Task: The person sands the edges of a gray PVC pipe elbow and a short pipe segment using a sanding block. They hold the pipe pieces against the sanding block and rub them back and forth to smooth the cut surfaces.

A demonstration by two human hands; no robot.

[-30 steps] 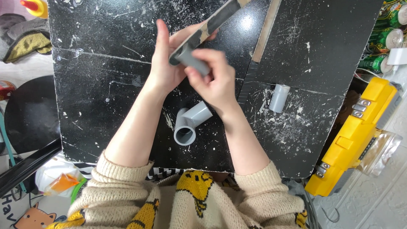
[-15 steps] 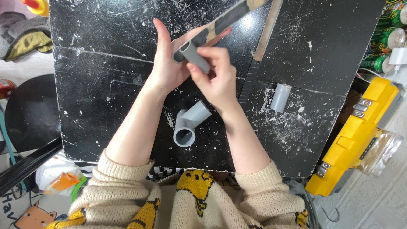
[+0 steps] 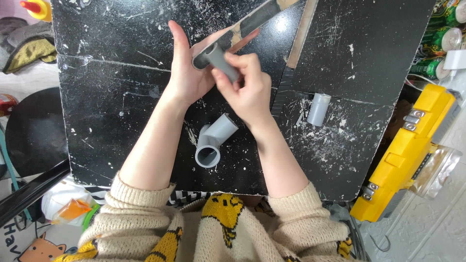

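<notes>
Black worktop (image 3: 121, 111), scuffed and flecked with white dust, is seen from above; a yellow case (image 3: 407, 155) sits off its right edge, green cans (image 3: 444, 43) at upper right, a dark stool (image 3: 29, 131) at left. Above the top's middle, a short grey pipe (image 3: 221, 62) is gripped in both hands: the left hand (image 3: 189, 73) is cupped behind it with fingers extended, the right hand (image 3: 245, 90) is closed on its lower end with fingertips pinched round the tube. Compared with a second ago, the pipe is held slightly higher and further toward the top's far side, and its open end is now turned more toward the left palm; the grip itself is unchanged. The change reads as a small rotation or reseating in the fingers, judged an inspection or cleaning of the pipe end, not a joining move. A grey elbow (image 3: 213, 140) lies on the worktop just below the hands, socket facing the wearer, untouched and in the same spot as before. A second pipe stub (image 3: 318, 109) lies well apart to the right, also unmoved. A long flat tool (image 3: 257, 17), possibly a file or saw, lies diagonally behind the hands; whether it touches the pipe cannot be told. No fitting is joined yet.
</notes>
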